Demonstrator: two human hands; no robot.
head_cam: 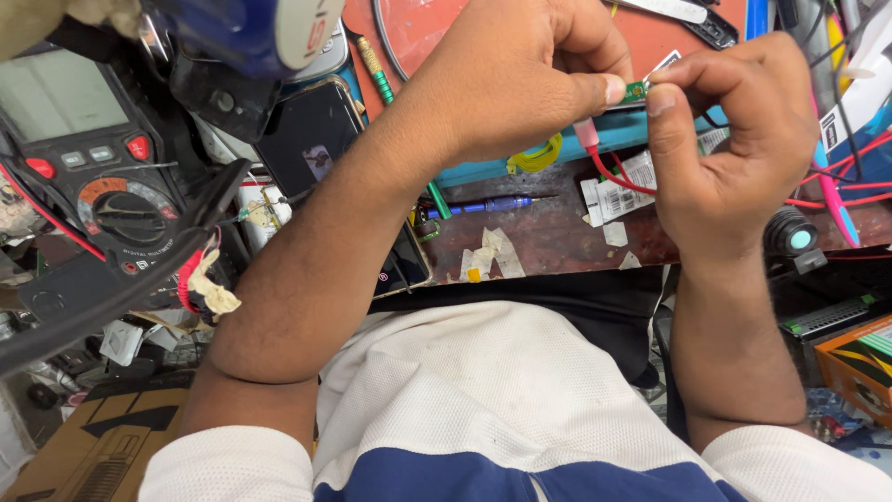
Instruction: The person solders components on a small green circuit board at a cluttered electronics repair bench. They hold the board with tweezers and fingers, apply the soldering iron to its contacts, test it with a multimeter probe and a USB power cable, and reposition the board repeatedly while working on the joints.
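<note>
Both hands meet above the bench edge, pinching 1 tiny green board (636,90) between them: the left hand (520,74) grips it with thumb and forefinger, the right hand (725,139) closes on its other end. A red wire (618,177) hangs from it (pink sleeve at the joint). It looks light, stiff and fragile, best held by its edges. A multimeter (102,177) sits left; no containers show clearly.

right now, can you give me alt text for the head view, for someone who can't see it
Seen from above, a person's left hand and right hand pinch a tiny green circuit board with red wires over a cluttered workbench. A multimeter sits at left, a blue screwdriver below the hands.
</note>
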